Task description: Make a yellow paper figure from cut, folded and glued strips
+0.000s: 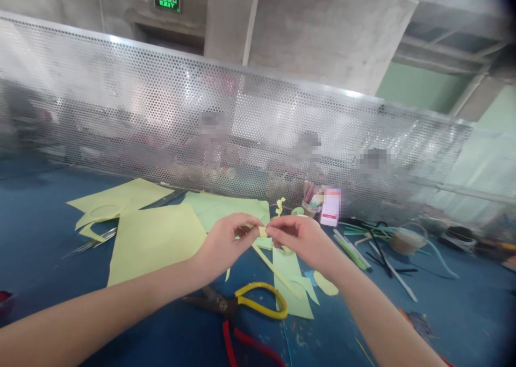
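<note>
My left hand (229, 240) and my right hand (302, 239) meet in the middle, fingertips pinched on a small pale yellow paper piece (263, 231) held between them. Its lower part is hard to make out behind the fingers. A narrow yellow paper strip (276, 273) slants below the hands, over a light green paper piece (292, 297). Nearer to me lie scissors (223, 304) with one yellow and one red handle, blades pointing left. Just beyond the fingers stands a curled yellow paper piece (280, 207).
Large yellow-green paper sheets (157, 243) lie to the left. A phone (330, 207) leans beside a cup of supplies (310, 207). At right are pipe cleaners (389, 265) and a small basket (408, 239). A perforated metal screen (161, 98) borders the blue table (161, 329); blurred people are behind it.
</note>
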`<state>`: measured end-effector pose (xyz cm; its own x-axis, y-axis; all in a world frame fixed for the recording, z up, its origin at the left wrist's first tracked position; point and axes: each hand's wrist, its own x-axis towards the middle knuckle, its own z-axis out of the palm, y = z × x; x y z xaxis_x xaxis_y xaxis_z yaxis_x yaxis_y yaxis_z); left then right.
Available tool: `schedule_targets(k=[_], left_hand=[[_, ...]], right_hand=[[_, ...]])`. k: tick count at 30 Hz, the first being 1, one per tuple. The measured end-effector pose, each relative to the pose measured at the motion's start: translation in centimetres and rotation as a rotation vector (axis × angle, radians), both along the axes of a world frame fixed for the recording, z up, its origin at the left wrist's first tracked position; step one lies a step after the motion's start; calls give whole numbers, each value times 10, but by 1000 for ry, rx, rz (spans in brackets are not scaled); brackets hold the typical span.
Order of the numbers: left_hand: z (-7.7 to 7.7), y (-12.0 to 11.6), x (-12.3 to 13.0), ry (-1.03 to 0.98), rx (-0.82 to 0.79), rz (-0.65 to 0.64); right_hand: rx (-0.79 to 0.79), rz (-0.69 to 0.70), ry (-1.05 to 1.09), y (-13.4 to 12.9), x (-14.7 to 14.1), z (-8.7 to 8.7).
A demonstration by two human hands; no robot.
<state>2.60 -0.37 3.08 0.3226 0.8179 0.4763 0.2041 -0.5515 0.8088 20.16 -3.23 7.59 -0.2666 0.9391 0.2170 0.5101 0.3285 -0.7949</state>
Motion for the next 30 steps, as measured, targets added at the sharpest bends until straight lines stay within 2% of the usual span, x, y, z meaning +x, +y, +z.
schedule_targets(k=[4, 9, 13, 24, 27, 30], left_hand=[[2, -1, 1, -1, -30, -13], [2, 0, 0, -15, -114, -86], [0, 4, -1, 9, -153, -65], [8, 3, -4, 124, 29, -59], [9, 7, -6, 220, 16, -67], [7, 13, -8, 292, -78, -90]], right_hand=[[-12, 4, -15, 0, 1, 0], [65, -36, -70, 2, 3, -4], [116, -38, -156, 1, 2, -4], [131, -63, -199, 7, 7, -7], [138, -62, -197, 5, 4, -8], [130, -55, -193, 3, 1, -9]])
